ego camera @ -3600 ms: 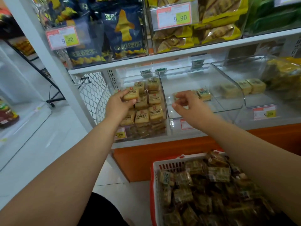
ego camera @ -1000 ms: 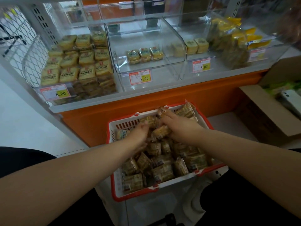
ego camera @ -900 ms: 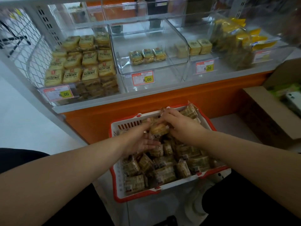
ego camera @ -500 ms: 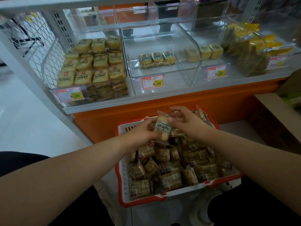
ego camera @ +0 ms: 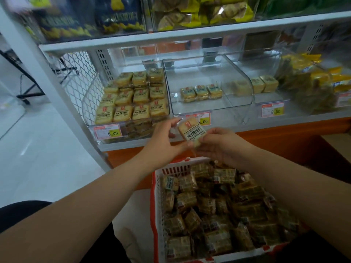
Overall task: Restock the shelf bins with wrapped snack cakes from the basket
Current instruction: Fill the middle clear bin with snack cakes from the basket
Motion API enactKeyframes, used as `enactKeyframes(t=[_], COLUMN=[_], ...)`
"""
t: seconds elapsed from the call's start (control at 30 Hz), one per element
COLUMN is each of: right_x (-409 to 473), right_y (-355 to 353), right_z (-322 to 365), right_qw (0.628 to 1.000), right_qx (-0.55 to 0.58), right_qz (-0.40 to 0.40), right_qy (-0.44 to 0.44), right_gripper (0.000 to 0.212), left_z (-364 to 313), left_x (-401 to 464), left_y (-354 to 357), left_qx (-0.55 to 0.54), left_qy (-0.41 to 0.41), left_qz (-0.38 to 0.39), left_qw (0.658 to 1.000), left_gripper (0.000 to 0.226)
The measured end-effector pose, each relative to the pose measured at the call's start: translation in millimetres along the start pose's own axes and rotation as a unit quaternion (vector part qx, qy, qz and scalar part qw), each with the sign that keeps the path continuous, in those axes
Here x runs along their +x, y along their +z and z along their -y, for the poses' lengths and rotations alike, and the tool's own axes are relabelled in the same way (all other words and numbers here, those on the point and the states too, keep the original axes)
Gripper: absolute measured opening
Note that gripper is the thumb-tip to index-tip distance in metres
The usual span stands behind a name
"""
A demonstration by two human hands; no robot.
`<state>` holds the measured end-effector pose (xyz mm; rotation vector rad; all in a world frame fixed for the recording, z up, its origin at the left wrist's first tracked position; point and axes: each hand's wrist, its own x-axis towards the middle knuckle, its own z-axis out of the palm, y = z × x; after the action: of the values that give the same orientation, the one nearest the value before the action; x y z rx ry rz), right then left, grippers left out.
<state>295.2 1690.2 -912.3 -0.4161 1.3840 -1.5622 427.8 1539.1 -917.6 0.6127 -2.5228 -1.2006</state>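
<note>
Between the two hands, just above the basket's far rim, a wrapped snack cake (ego camera: pixel 192 132) is held label up. The left hand (ego camera: pixel 163 139) pinches its upper left corner with thumb and fingers; the right hand (ego camera: pixel 218 144) grips its lower right edge, fingers curled under the wrapper. Both hands hold the one cake.

This looks like the carry step: one cake is out of the basket and on its way to the shelf. Straight beyond the hands stands the middle clear bin (ego camera: pixel 207 109), which holds only three cakes (ego camera: pixel 201 92) in a row at its back, so it is the likely target. The next move calls for lifting the cake over that bin's front lip and setting it flat beside or in front of those three, label up as they are.

Beyond and to the left of the hands, the left bin (ego camera: pixel 91 103) is packed with rows of similar cakes. Beyond and to the right, another bin holds a few pale square cakes (ego camera: pixel 264 84), with yellow packets farther right. Price tags reading 8.00 (ego camera: pixel 203 121) sit on the bin fronts.

Below the hands, the red-and-white basket (ego camera: pixel 157 186) is heaped with wrapped cakes. It stands before the orange shelf base (ego camera: pixel 284 141), on a pale tiled floor (ego camera: pixel 38 158). Above, an upper shelf carries bagged snacks.
</note>
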Motion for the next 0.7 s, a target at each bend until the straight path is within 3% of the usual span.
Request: enactKeyframes(t=[0.07, 0.13, 0.23, 0.47, 0.57, 0.7], right_x=[2.9, 6.6, 14.8, 30.7, 37.8, 53.6], right_y=[9.0, 16.2, 22.5, 4.1, -18.3, -56.4], right_z=[-0.7, 0.0, 11.6, 61.1, 88.5, 111.7], right_qw=[1.0, 1.0, 0.998, 0.972, 0.93, 0.894], right_qx=[0.016, 0.005, -0.042, -0.213, -0.32, -0.334], right_qz=[0.013, 0.018, 0.002, -0.019, -0.09, -0.197], right_qy=[0.0, -0.008, -0.035, -0.101, -0.16, -0.226], right_gripper=[0.018, 0.018, 0.018, 0.022, 0.021, 0.019], left_z=[-1.7, -4.8, -15.1, -41.7, -49.3, -53.5], left_x=[-1.2, 2.5, 16.5, 67.0, 99.5, 157.4], left_y=[0.3, -3.7, -15.9, -21.1, -19.1, -23.5], left_qx=[0.071, 0.142, 0.191, 0.18, 0.151, 0.25], left_qy=[0.038, 0.078, 0.104, 0.122, 0.115, 0.087], left_qz=[0.019, 0.013, -0.013, -0.041, -0.072, -0.078], left_qw=[0.997, 0.987, 0.976, 0.975, 0.979, 0.961], left_gripper=[0.108, 0.117, 0.109, 0.092, 0.089, 0.096])
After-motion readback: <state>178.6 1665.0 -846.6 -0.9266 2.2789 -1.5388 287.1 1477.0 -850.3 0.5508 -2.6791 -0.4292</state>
